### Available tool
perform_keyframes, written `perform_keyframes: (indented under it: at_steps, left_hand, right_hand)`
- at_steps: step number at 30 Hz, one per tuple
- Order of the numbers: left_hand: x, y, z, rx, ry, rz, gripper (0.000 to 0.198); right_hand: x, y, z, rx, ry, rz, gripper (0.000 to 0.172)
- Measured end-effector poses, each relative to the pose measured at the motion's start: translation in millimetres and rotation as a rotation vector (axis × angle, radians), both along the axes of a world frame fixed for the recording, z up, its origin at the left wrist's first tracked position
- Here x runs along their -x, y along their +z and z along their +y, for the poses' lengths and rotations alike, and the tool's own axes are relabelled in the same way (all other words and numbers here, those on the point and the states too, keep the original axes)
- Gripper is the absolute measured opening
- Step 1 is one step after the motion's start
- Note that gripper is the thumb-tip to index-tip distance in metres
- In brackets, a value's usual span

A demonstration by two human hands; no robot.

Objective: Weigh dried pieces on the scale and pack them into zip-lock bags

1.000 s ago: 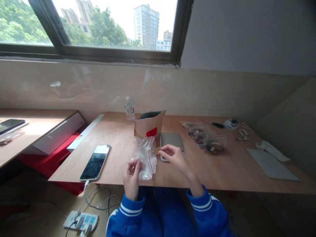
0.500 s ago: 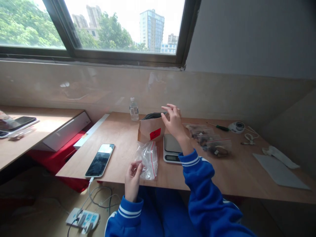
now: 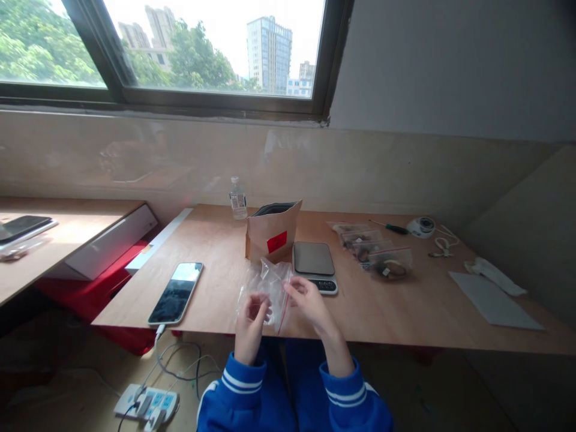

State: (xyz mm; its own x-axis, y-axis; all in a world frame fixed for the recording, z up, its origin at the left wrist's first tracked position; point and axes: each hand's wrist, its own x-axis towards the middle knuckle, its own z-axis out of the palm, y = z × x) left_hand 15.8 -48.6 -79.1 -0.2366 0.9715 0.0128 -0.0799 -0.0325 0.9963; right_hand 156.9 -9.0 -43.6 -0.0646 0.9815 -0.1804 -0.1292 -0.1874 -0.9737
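A clear zip-lock bag point(image 3: 273, 277) with a red strip along its right side lies at the table's front edge, crumpled. My left hand point(image 3: 251, 329) is closed on its lower left part, fingers curled round the plastic. At its red-striped side my right hand point(image 3: 315, 307) is closed, thumb and forefinger pinching the edge. Just behind the bag stands a brown paper pouch point(image 3: 260, 235) with a red label, its top gaping. A kitchen scale point(image 3: 314, 259) with a bare grey plate sits to the right of the pouch, its display lit.
A phone point(image 3: 176, 294) on a charging cable lies left. Behind is a water bottle point(image 3: 238, 199). To the right are several filled zip-lock bags point(image 3: 390, 264), a screwdriver point(image 3: 396, 229), a round white device point(image 3: 421, 227) and a grey sheet point(image 3: 495, 303). A power strip point(image 3: 148, 405) is on the floor.
My right hand has come down from above the pouch and scale to the zip-lock bag's right edge. My left hand stays at the bag. The view has shifted slightly.
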Motion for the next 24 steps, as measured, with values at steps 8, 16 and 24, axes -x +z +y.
perform_keyframes:
  at_steps: [8,16,24]
  left_hand:
    - [20,6.5,3,0.031,-0.172,0.062,0.038]
    - [11,24.7,27,0.028,-0.02,0.144,0.051]
    - [22,25.3,70,0.025,0.068,0.129,0.05]
  right_hand:
    - [-15,-5.5,5,-0.103,-0.297,0.002,0.035]
    - [2,-18.5,3,-0.247,-0.262,-0.201,0.025]
    - [17,-35.3,4,-0.132,-0.213,-0.067,0.036]
